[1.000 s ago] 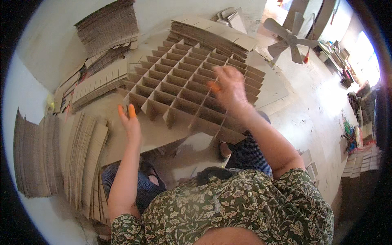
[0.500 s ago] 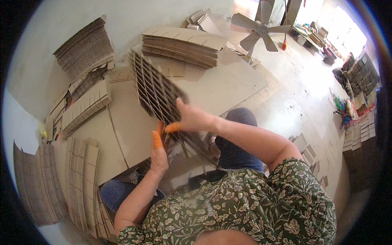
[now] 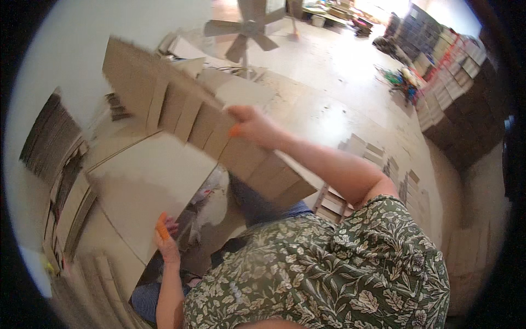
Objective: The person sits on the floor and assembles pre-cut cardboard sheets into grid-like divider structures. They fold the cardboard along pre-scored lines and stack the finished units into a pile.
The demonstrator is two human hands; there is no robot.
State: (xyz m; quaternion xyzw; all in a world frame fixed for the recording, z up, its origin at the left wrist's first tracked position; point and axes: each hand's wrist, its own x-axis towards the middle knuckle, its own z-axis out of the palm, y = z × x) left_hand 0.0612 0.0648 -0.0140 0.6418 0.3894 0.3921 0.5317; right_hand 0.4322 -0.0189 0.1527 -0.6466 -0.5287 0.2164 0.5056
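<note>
A long cardboard partition (image 3: 205, 130), made of slotted strips folded together, slants across the middle of the view, raised above the table. My right hand (image 3: 256, 127) grips its upper edge, with an orange covering showing on a finger. Much of the partition's far side is hidden from me. Below and to the left, my left hand (image 3: 167, 238) is apart from it, near the front edge of the pale table (image 3: 148, 181). Its fingers, some with orange coverings, are loosely bent and hold nothing.
Stacked cardboard strips stand at the left, one dark stack (image 3: 50, 134) by the wall and a lower pile (image 3: 75, 214). More strips (image 3: 112, 285) lie at lower left. A fan (image 3: 249, 30) stands beyond the table. Tall cardboard stacks (image 3: 455, 93) line the right side.
The partition went from a spread lattice to a folded, flat form. My left hand has let go and dropped lower left, while my right hand keeps hold. The view has turned to the right.
</note>
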